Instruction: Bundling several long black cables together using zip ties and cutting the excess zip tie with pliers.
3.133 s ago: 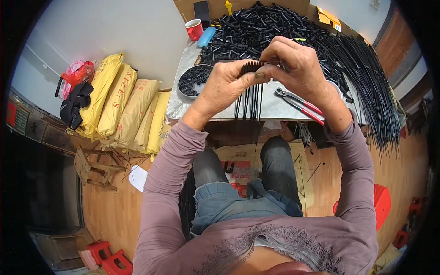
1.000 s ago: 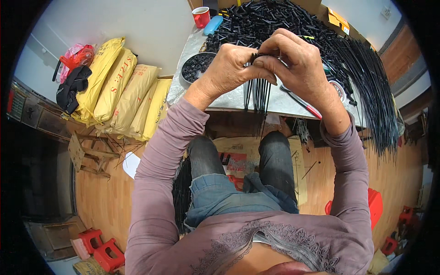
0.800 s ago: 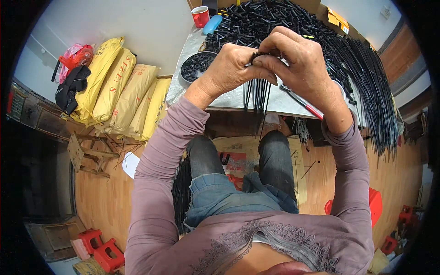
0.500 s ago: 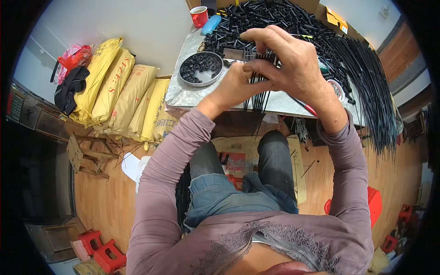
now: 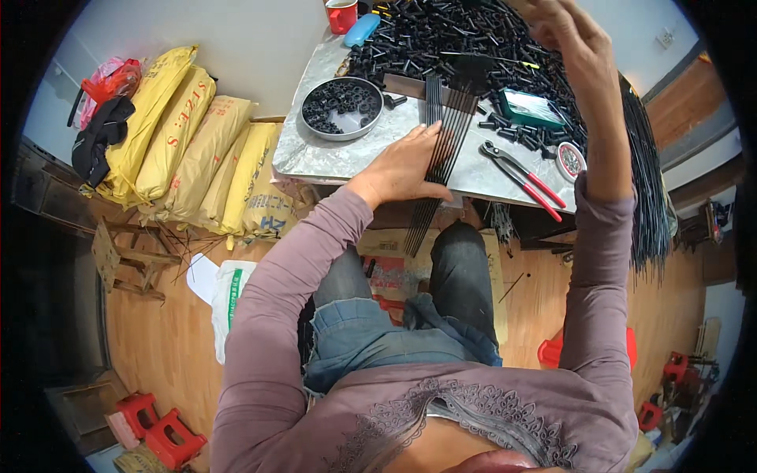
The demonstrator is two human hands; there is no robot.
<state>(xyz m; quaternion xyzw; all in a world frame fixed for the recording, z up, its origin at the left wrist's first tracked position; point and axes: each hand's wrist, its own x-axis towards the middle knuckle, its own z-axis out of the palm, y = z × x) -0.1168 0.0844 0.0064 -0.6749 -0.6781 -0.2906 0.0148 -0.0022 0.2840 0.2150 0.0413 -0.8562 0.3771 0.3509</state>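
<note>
My left hand lies at the front edge of the table, its fingers stretched out against a row of long thin black rods. Its thumb points across their lower part. The rods lie side by side, slanting over the table edge, with their upper ends near a flat strip. My right hand is raised over the far right of the table. Its fingers are bent and partly cut off by the upper edge, so whether they hold anything is hidden. Red-handled pincers rest on the table between the rods and my right forearm.
A round metal tray holds small black rings. Black tubular parts are heaped behind, beside a green box and a small round dish. More black rods hang off the right side. Yellow sacks stand left.
My hands have come apart: the right left the rods and rose to the far right, while the left lowered onto the table edge. The rods now lie spread and the pincers are uncovered.
</note>
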